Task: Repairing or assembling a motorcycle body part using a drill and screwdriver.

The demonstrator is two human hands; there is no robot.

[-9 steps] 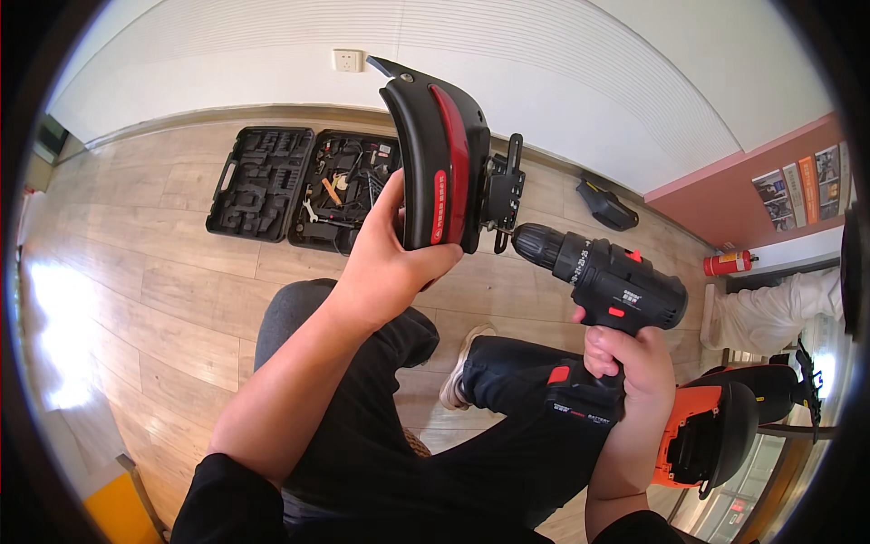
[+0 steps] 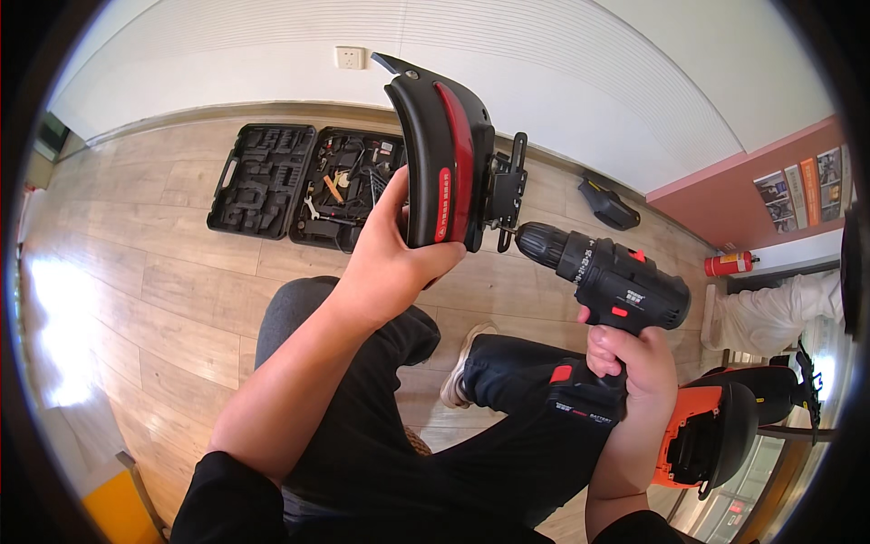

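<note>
My left hand point(image 2: 388, 267) is closed around the lower end of a black curved shell point(image 2: 424, 172) with a red reflector strip point(image 2: 458, 136) along its face. The shell stands upright in the air above my knees. A black slotted metal bracket point(image 2: 506, 192) sticks out from its right side. My right hand point(image 2: 636, 358) grips the handle of a black cordless drill point(image 2: 625, 286) with red switches. The drill lies nearly level, its chuck point(image 2: 541, 243) pointing left, and the bit's tip meets the lower part of the bracket. The exact contact is too small to make out.
An open black tool case point(image 2: 258, 186) with wrenches and loose tools lies on the wood floor near the wall. A dark elongated object point(image 2: 607, 201) rests by the wall. At right are a fire extinguisher point(image 2: 729, 263) and an orange-and-black shell point(image 2: 702, 431).
The shell and drill have shifted very slightly to the right together. Both grips look the same, and the bit stays at the bracket.
</note>
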